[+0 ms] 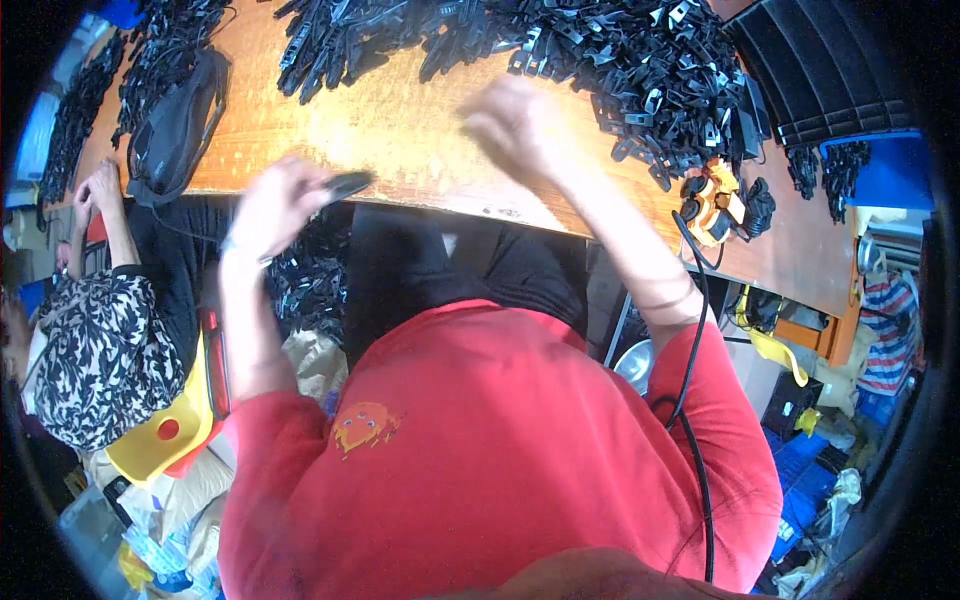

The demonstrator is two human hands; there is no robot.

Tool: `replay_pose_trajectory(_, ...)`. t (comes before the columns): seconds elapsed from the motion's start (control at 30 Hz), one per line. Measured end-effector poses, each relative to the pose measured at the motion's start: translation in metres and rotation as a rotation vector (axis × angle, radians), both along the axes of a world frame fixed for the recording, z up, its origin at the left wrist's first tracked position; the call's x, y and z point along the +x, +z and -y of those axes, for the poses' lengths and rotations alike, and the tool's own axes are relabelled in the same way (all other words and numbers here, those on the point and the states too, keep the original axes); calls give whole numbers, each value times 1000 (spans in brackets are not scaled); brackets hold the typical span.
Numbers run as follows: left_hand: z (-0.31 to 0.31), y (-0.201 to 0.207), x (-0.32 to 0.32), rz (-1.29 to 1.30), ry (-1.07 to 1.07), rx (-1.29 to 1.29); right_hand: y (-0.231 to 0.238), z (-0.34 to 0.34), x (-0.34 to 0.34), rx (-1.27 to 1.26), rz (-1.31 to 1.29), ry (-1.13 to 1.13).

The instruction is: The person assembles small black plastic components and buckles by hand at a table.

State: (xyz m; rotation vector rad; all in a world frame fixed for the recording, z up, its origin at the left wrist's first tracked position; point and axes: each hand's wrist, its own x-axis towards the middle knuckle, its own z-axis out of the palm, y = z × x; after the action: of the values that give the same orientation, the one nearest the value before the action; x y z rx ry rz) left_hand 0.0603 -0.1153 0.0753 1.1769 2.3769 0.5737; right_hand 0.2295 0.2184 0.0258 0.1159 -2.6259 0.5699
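My left hand [275,205] is at the front edge of the wooden table [400,130]. Its fingers are closed on a small dark, elongated piece [348,185] that sticks out to the right; the exact kind is unclear. Over the tabletop, further right, my right hand [510,125] is smeared by motion. Its fingers look bent, but whether they hold anything does not show. Beyond it lies a large heap of small black plastic parts [650,70], some with shiny metal bits. Another heap of long black parts [350,40] spreads along the far side.
A black mesh item [180,125] lies at the left. An orange-and-black device [712,205] sits at the right, near a hanging black cable [704,450]. A black ribbed crate [825,70] stands at far right. A co-worker in a patterned top [105,360] sits at left on a yellow chair [165,430].
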Motion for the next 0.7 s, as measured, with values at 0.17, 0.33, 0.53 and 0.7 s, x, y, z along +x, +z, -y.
replay_pose_trajectory(0.17,1,22,-6,-259,120,161,6,-32,-26,36,66,-453)
replay_pose_trajectory(0.33,-129,-8,7,-328,161,385,-2,-33,-49,225,139,-576)
replay_pose_trajectory(0.53,-186,-55,-2,-462,170,464,0,-22,-42,293,186,-537)
replay_pose_trajectory(0.7,-165,-62,-3,-436,222,441,13,-6,-16,101,124,-498)
